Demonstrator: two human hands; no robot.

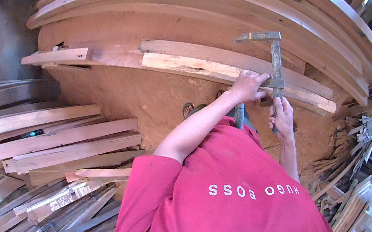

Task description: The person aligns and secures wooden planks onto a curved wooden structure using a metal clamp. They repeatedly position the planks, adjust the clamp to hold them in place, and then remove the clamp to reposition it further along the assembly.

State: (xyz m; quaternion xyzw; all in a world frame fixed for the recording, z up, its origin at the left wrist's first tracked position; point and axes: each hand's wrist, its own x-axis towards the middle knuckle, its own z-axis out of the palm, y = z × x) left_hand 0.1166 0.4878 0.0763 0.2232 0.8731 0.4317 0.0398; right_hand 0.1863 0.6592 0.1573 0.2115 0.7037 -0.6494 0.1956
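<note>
Right hand (282, 115) holds a hammer (277, 59) across a board (210, 67), perhaps touching its edge.

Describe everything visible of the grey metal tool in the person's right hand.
The grey metal tool looks worn: a straight bar, a crosspiece at its far end tapering leftward, and a thicker block partway down. It points away from the person, crossing two pale wooden boards in view. The right hand grips its near end; the left hand is close to the block, contact unclear.
</note>
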